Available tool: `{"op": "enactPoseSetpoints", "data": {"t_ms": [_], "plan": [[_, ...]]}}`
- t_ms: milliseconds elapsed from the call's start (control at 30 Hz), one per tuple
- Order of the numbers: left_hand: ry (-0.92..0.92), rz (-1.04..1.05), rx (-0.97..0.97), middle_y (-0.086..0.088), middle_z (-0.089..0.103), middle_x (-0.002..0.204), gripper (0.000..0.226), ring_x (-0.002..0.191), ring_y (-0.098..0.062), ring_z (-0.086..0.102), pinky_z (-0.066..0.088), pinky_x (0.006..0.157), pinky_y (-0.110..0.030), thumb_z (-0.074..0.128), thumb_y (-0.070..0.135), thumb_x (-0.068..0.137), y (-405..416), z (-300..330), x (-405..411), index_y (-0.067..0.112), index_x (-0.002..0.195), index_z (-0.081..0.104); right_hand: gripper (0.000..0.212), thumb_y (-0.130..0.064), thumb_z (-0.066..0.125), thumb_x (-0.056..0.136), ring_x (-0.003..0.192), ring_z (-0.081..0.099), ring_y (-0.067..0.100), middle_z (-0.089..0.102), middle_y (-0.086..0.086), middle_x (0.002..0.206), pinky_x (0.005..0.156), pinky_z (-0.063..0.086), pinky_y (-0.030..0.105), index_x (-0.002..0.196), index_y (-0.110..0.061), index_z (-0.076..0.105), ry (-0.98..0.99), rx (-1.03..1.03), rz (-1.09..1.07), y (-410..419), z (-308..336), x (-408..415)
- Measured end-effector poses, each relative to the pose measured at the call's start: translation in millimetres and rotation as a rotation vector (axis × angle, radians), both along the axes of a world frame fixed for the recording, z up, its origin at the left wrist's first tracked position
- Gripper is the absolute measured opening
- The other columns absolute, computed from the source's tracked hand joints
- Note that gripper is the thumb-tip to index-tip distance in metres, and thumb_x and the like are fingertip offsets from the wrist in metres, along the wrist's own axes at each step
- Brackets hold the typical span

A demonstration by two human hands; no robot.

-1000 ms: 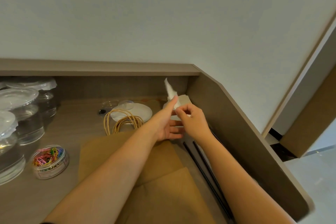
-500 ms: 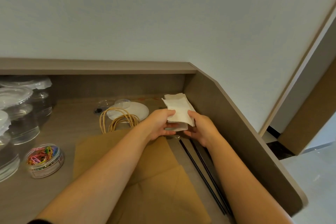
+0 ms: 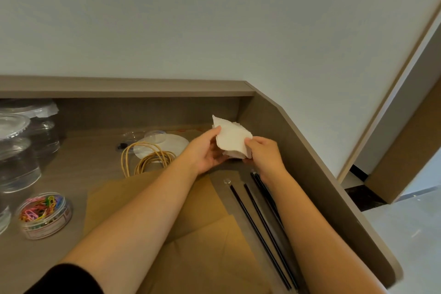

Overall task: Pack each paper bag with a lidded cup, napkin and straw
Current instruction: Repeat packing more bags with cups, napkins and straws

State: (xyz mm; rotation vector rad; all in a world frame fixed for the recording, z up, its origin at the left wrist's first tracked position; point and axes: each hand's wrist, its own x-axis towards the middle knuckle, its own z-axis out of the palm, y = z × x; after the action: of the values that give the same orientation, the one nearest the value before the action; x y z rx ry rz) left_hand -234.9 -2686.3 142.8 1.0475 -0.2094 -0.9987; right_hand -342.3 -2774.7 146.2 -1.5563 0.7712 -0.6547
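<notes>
Hands met over the desk [image 3: 71, 169]: left hand [image 3: 207, 150] and right hand [image 3: 263, 154] each pinched a white napkin [image 3: 232, 139] above flat paper bags [image 3: 152, 198], black straws [image 3: 260, 227] alongside.

A: How is the scene lit?

B: Softly and evenly, and rather dim. The pale wall [image 3: 214, 19] is the brightest area. Daylight seems to come from the far right, where a strip of floor [image 3: 405, 222] looks washed out.

A: Any shadows?

B: The recess under the desk ledge [image 3: 119, 86] is dark, and the desk's side panel [image 3: 298, 162] is shaded.

A: Glare or blur?

B: Faint glints on the clear plastic cups [image 3: 21, 150] at left. The napkin [image 3: 232, 138] and both forearms look slightly soft. Straight edges bow toward the frame edges, as a wide-angle lens does.
</notes>
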Motion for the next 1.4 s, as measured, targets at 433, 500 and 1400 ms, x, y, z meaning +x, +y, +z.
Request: {"op": "enactPoseSetpoints", "data": {"t_ms": [433,500,1400], "plan": [[-0.418,0.147,0.323,-0.014,0.058,0.125,0.036,0.112,-0.029,0.056,0.049,0.092,-0.038,0.054,0.007,0.093,-43.0,-6.8,16.3,0.006,0.129,0.051,0.024,-0.010,0.043,0.096,0.072,0.055,0.005,0.057,-0.002,0.080,0.055,0.043,0.014,0.074,-0.014,0.053,-0.182,-0.058,-0.185,-0.9,-2.0,-18.5],[-0.393,0.075,0.386,-0.015,0.060,0.120,0.036,0.105,-0.029,0.058,0.052,0.082,-0.036,0.056,0.006,0.091,-44.0,-10.2,13.1,0.004,0.127,0.052,0.020,-0.009,0.043,0.096,0.076,0.057,0.007,0.059,-0.003,0.085,0.061,0.045,0.018,0.085,-0.017,0.058,-0.200,-0.002,-0.161,-0.9,-0.2,-22.0],[0.008,-0.169,0.186,-0.013,0.063,0.105,0.042,0.097,-0.027,0.061,0.051,0.072,-0.037,0.063,0.028,0.085,38.1,26.6,-23.9,0.013,0.122,0.052,0.009,-0.013,0.047,0.091,0.088,0.058,0.018,0.058,0.002,0.094,0.066,0.048,0.026,0.093,-0.019,0.053,-0.189,0.163,0.062,44.8,15.2,-36.8]]}}
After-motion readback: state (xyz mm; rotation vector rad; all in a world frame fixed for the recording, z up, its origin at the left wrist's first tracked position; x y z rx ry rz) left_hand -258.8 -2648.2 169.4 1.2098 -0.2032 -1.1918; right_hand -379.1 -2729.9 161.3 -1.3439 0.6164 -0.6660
